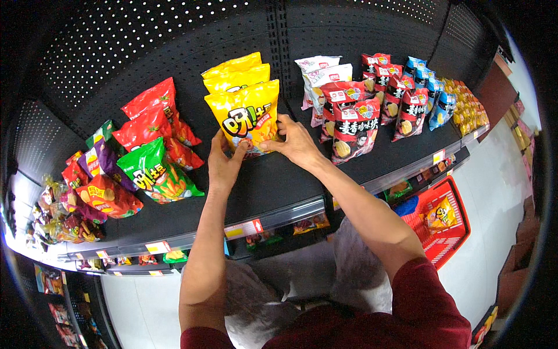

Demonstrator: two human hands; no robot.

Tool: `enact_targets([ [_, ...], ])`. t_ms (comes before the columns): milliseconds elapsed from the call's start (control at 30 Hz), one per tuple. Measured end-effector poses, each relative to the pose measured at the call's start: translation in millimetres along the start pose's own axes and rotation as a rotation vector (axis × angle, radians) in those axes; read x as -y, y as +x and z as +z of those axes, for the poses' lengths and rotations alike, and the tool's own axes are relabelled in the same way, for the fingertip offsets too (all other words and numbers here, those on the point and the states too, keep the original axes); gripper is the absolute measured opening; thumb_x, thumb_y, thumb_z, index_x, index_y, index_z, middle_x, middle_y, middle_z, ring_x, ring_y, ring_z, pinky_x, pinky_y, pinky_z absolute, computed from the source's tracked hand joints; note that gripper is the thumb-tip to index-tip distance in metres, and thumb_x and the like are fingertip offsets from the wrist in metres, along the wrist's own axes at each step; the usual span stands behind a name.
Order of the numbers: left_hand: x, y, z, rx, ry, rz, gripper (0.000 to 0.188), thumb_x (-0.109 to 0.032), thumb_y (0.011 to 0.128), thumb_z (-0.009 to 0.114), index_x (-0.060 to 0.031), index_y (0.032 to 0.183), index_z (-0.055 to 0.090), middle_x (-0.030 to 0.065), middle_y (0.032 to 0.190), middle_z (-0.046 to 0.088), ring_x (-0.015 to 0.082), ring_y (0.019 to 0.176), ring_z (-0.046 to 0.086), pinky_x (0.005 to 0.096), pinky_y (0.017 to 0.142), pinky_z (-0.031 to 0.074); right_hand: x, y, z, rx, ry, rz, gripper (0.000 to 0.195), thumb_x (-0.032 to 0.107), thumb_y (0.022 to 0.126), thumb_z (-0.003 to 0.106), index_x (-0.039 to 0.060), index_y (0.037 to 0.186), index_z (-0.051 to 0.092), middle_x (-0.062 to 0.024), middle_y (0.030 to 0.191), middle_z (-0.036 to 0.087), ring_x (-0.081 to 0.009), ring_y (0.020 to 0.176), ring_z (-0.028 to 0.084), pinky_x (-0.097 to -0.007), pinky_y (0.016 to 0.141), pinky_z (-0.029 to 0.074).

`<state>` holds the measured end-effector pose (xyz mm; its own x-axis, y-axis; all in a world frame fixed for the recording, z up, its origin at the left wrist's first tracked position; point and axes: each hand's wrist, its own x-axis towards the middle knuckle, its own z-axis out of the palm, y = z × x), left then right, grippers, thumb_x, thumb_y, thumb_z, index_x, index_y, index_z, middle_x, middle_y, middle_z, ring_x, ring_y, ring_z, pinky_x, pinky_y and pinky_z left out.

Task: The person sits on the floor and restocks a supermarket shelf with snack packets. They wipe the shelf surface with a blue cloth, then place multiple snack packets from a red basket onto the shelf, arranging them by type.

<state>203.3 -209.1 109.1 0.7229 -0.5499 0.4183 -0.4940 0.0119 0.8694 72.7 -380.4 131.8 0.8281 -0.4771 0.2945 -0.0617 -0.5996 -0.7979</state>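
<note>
Both my hands hold the lower part of a yellow snack bag at the front of a row of similar yellow bags on a black shelf. My left hand grips its lower left corner, thumb on the front. My right hand has its thumb on the lower right front and its fingers at the side edge. The bag stands upright, leaning slightly. Fingers behind it are hidden. To the left stand a green snack bag and red bags.
Red and black snack bags, white bags and blue bags stand to the right. A red shopping basket at lower right holds a yellow-orange bag. Price labels line the shelf edge.
</note>
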Motion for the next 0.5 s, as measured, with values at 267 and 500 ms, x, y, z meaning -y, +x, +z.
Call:
enact_targets([
  [267, -3, -14, -9, -0.212, 0.161, -0.056, 0.059, -0.017, 0.086, 0.075, 0.0064, 0.132, 0.047, 0.0236, 0.119, 0.062, 0.0284, 0.105, 0.063, 0.0367, 0.085, 0.052, 6, -15, -8, -0.027, -0.087, 0.037, 0.083, 0.030, 0.075, 0.085, -0.0028, 0.140, 0.044, -0.0244, 0.125, 0.062, -0.0351, 0.112, 0.063, -0.0418, 0.094, 0.052],
  [500, -73, -44, 1, 0.049, -0.155, -0.227, 0.024, -0.021, 0.098, 0.064, -0.0062, 0.081, 0.054, -0.0003, 0.074, 0.058, 0.0053, 0.067, 0.054, 0.0201, 0.059, 0.041, 19, -70, -38, 0.063, -0.103, -0.022, 0.035, 0.023, 0.084, 0.077, -0.0022, 0.105, 0.065, -0.0176, 0.102, 0.069, -0.0280, 0.093, 0.070, -0.0375, 0.082, 0.056],
])
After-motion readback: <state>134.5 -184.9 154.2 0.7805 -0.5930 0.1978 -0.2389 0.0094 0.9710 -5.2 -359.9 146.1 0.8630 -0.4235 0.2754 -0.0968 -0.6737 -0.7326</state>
